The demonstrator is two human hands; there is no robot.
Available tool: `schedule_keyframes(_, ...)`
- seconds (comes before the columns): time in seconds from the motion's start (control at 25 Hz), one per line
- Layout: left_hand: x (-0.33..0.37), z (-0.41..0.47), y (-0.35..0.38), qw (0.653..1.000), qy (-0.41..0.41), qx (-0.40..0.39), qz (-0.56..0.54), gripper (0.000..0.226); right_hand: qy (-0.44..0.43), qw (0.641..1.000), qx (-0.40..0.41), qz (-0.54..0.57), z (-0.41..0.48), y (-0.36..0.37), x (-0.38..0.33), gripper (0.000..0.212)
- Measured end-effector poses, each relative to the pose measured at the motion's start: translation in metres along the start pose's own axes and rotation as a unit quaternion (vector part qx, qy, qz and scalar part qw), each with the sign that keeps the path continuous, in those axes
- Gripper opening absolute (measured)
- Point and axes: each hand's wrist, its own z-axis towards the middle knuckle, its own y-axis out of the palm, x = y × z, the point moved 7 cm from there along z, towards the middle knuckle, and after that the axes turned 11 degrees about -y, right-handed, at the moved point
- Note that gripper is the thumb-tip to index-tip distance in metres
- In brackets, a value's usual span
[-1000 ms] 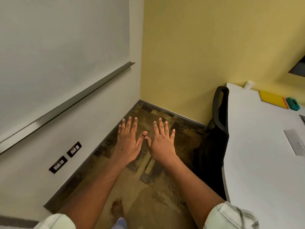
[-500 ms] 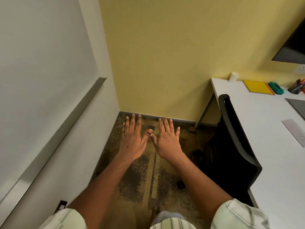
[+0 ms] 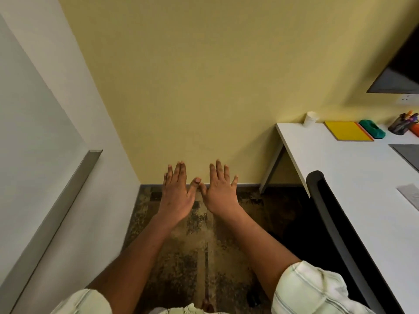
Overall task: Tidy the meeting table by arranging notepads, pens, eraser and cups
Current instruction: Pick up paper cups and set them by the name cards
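My left hand [image 3: 176,196] and my right hand [image 3: 221,192] are stretched out flat side by side over the carpet, palms down, fingers spread, thumbs touching, holding nothing. Off to the right stands the white meeting table [image 3: 353,168]. At its far end sit a white paper cup [image 3: 310,119], a yellow notepad [image 3: 348,130], a green eraser [image 3: 371,128] and a dark pen holder [image 3: 400,125] with several pens. Both hands are well left of the table.
A black chair [image 3: 333,223] is pushed against the table's near edge. A grey panel [image 3: 408,155] and a paper strip [image 3: 410,194] lie on the table. A whiteboard with a metal tray [image 3: 68,200] covers the left wall; a dark screen [image 3: 399,80] hangs at the upper right.
The view has swung right and up, so more of the table and the pen holder came into sight. Both hands keep the same flat, spread pose.
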Motion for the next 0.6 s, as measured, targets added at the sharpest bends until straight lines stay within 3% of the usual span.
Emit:
schedule_keyframes(0.28, 0.069, 0.144, 0.047, 0.997, 0.044, -0.018, -0.062, 0.096, 0.087, 0.995, 0.039, -0.007, 0.095, -0.028, 0.092, 0.071)
schedule_keyframes(0.6, 0.181, 0.299, 0.115, 0.976, 0.178, -0.102, -0.073, 0.09, 0.233, 0.968, 0.091, -0.022, 0.203, -0.062, 0.213, 0.072)
